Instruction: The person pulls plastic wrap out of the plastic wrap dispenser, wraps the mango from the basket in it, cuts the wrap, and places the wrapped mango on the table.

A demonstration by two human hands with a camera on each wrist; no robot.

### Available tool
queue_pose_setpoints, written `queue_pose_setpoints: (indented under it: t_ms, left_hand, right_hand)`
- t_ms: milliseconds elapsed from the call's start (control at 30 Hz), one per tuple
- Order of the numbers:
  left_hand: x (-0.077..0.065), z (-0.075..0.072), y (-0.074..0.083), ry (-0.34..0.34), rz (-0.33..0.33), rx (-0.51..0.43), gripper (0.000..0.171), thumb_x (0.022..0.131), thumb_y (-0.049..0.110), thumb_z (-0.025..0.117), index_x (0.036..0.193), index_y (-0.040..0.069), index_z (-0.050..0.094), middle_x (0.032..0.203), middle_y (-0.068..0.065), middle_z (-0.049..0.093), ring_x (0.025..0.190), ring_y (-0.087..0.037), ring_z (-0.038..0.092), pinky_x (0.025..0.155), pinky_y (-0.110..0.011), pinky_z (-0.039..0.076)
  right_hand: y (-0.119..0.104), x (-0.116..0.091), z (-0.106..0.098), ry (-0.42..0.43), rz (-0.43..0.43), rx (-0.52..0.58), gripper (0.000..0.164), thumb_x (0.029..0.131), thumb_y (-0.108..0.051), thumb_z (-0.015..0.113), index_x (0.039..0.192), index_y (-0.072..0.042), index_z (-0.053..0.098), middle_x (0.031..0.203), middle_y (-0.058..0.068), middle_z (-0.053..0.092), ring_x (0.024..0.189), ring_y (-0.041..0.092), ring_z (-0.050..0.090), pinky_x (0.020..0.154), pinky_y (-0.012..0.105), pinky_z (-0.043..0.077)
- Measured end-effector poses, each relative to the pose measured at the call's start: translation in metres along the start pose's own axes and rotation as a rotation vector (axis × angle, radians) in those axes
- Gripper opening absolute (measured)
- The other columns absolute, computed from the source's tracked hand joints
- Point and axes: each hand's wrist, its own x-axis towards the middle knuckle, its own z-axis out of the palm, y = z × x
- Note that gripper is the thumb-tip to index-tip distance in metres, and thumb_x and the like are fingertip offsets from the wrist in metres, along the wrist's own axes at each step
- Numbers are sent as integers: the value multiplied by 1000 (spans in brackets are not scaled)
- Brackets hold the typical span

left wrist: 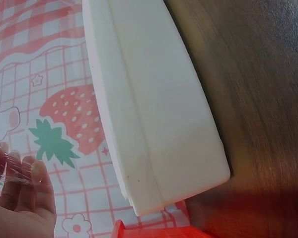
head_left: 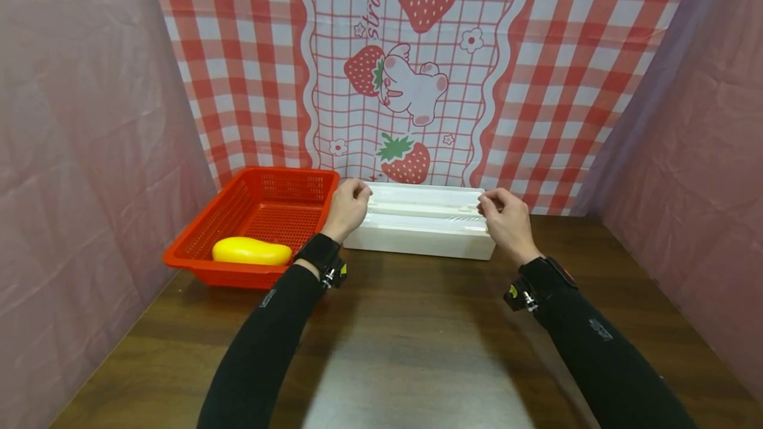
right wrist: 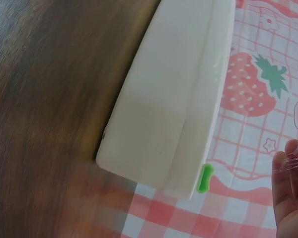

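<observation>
Nearest: black sleeves [head_left: 256, 349] covered both forearms, w/ a dark strap [head_left: 318, 253] around the L wrist & another strap [head_left: 545, 280] around the R, each carrying a small device. Under the arms lay the brown wood-look table [head_left: 411, 323], shiny toward the near edge.

A bit farther, on the L side, stood a red plastic basket [head_left: 238, 277] w/ perforated walls & floor. In it, by the near wall, lay a smooth yellow, mango-like piece [head_left: 252, 251] (fruit or model, couldn't tell).

Just R of the basket sat a long white box [head_left: 420, 241], set crosswise on the table, its upper side showing a lengthwise channel & bar. A small green tab [right wrist: 205, 178] stuck out at its R end, seen best from the R wrist cam.

The L hand [head_left: 348, 209] was at the box's L end, thumb & fingertips pinching clear film [left wrist: 20, 171]; the R hand [head_left: 508, 222] was at the R end, likewise pinching film, fingers bent. The film was thin & wrinkled at the grips; its full outline was hard to make out vs. the white box.

Farthest: a red-&-white checked cloth [head_left: 411, 71] w/ strawberries & a cartoon animal hung behind the box, pale pink drapes [head_left: 95, 151] either side.
</observation>
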Motion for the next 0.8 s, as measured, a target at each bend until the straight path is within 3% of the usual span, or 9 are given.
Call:
queue_pose_setpoints:
  t_ms: [200,500,800]
  left_hand:
    - [-4,-2,3,-6,-3,-41,18,105,14,51,105,4,65,102,-13,62,92,-27,55,82,-39,45]
    - [-4,-7,9,7,29,-28,19,104,13,52,104,1,67,104,-15,62,96,-28,55,86,-40,45]
    - [-2,-12,14,7,60,-30,19,104,10,52,104,-2,67,104,-17,64,97,-30,58,87,-41,46]
  right_hand:
    - [-2,-1,-1,14,-8,8,23,104,-16,59,106,5,68,91,17,71,79,21,64,56,16,45]
    - [-10,0,-1,68,-69,-9,19,103,-10,59,104,7,69,90,20,71,82,28,68,65,11,43]
    - [-18,1,-2,117,-66,-37,18,102,-11,61,100,5,71,87,17,72,79,21,65,64,14,42]
